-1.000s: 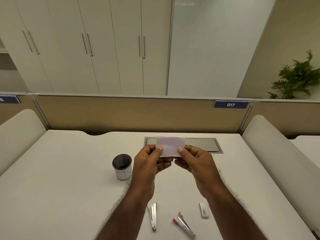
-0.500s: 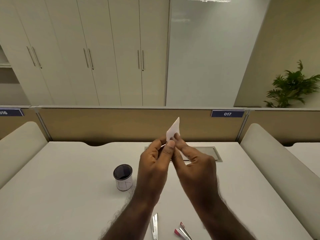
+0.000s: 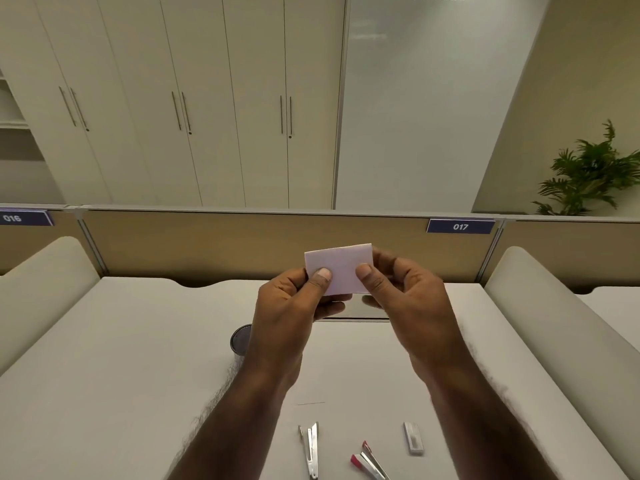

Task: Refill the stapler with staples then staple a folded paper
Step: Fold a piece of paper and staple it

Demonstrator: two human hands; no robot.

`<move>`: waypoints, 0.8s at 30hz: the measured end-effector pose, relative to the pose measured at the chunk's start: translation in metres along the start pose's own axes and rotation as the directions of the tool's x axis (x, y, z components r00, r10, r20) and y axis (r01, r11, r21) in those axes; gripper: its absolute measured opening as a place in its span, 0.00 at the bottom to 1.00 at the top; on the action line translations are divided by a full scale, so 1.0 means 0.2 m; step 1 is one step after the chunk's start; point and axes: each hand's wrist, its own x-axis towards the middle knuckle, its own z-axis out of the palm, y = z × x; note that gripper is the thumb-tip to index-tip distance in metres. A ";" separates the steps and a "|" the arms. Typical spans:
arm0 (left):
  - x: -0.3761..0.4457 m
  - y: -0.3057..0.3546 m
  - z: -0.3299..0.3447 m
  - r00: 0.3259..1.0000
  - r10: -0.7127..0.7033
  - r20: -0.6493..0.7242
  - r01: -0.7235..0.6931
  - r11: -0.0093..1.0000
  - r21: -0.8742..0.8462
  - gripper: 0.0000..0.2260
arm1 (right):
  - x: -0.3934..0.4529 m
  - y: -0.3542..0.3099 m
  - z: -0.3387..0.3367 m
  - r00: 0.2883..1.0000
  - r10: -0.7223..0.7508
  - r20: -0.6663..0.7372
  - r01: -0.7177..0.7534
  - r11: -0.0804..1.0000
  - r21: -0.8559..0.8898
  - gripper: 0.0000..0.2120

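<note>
I hold a small folded white paper (image 3: 341,266) flat toward me, above the desk. My left hand (image 3: 294,306) pinches its left side with the thumb on the front. My right hand (image 3: 405,299) pinches its right side the same way. On the desk near me lie a silver stapler (image 3: 310,448), a second silver stapler with red ends (image 3: 369,462), and a small white staple box (image 3: 413,442). None of these touch my hands.
A dark cup (image 3: 240,339) stands on the white desk (image 3: 121,358), partly hidden behind my left wrist. A metal cable hatch (image 3: 353,315) lies under my hands. A tan partition (image 3: 207,244) closes the back; padded dividers (image 3: 554,323) flank both sides.
The paper was turned edge-on and raised half a second ago; now it faces me flat again, held by both thumbs. The view has tilted down, showing the staplers and box again.
</note>
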 end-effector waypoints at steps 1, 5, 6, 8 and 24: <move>0.00 0.00 0.00 1.000 -0.013 0.015 0.013 1.000 0.003 0.07 | 0.01 0.01 -0.01 0.997 0.053 0.048 -0.056 0.997 0.053 0.20; 0.01 0.00 0.00 0.997 -0.043 0.060 0.042 0.999 0.017 0.05 | 0.03 0.03 -0.02 0.992 0.092 0.088 -0.101 0.989 0.109 0.19; 0.01 -0.01 0.00 0.996 -0.049 0.070 0.048 0.999 0.026 0.05 | 0.04 0.04 -0.02 0.991 0.097 0.091 -0.107 0.988 0.114 0.19; 0.02 -0.01 -0.01 0.995 -0.059 0.081 0.055 0.997 0.048 0.04 | 0.04 0.05 -0.03 0.989 0.113 0.096 -0.124 0.986 0.115 0.19; 0.02 -0.07 -0.02 0.997 -0.026 0.067 0.017 0.992 0.126 0.03 | 0.03 0.09 -0.01 0.992 0.077 0.100 -0.082 0.996 0.046 0.11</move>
